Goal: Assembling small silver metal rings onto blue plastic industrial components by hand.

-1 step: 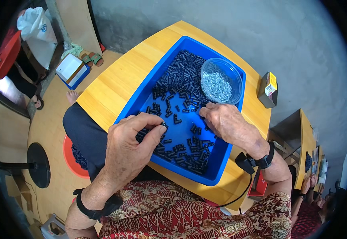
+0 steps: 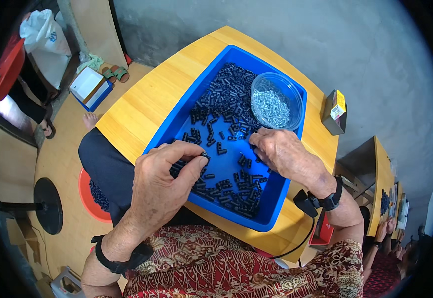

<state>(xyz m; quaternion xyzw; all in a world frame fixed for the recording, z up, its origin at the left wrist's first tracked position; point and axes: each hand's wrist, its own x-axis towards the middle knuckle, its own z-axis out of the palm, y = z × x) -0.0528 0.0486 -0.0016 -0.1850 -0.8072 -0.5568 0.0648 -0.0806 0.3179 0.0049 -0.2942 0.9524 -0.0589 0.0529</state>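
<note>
Between the thumb and forefinger of my left hand (image 2: pixel 164 171) is a small black tubular part (image 2: pixel 205 155), its round hole facing up. It is held over the near left side of a blue tray (image 2: pixel 280 201). My right hand (image 2: pixel 285 154) reaches into the tray from the right with its fingers curled together; their tips are partly hidden, and I cannot make out what they hold. Just beyond it, a clear round tub (image 2: pixel 276 102) of small silvery screws sits in the tray. Many loose black parts (image 2: pixel 224 92) are heaped at the far side, and more (image 2: pixel 241 191) lie near.
The tray rests on a yellow wooden table (image 2: pixel 147 107). A small dark box with a yellow pack (image 2: pixel 334 111) stands to its right. On the floor at left are a red basin (image 2: pixel 90 198) of dark parts and a round black base (image 2: pixel 47 206). Another person (image 2: pixel 388 263) works at far right.
</note>
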